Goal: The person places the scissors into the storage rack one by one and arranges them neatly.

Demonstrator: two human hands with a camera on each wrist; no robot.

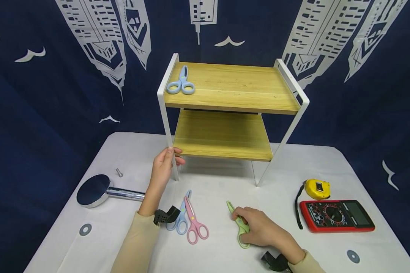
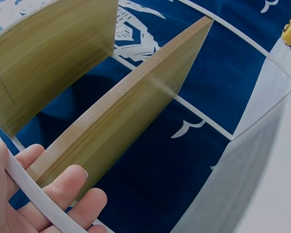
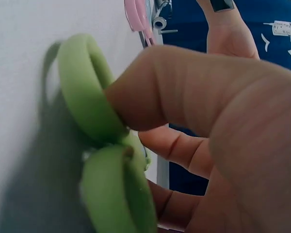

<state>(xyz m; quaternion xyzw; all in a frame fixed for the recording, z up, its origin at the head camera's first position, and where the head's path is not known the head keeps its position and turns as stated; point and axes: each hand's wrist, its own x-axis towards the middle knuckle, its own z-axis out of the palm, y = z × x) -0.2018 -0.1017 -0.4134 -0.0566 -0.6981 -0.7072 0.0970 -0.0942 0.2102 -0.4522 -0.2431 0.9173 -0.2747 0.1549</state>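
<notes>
My left hand [image 1: 163, 162] holds the white front left leg [image 1: 165, 125] of a two-tier wooden shelf, just beside the lower board [image 1: 222, 136]. In the left wrist view its fingers [image 2: 70, 187] curl past the white metal frame. My right hand [image 1: 261, 227] pinches a pair of green scissors [image 1: 240, 220] by the handles, low over the white table; the right wrist view shows the thumb against one green handle loop [image 3: 82, 92]. Between the hands lie pink scissors [image 1: 195, 223] partly over blue scissors [image 1: 182, 218]. Another blue pair [image 1: 182, 81] rests on the top board [image 1: 235, 83], at its left end.
Left on the table [image 1: 123, 242] are a chrome shower head [image 1: 93, 191], a small screw [image 1: 119, 173] and a grey washer [image 1: 85, 229]. To the right sit a yellow tape measure [image 1: 317, 189], a red multimeter [image 1: 336, 216] and another washer [image 1: 353, 256]. A dark blue patterned curtain [image 1: 71, 98] hangs behind.
</notes>
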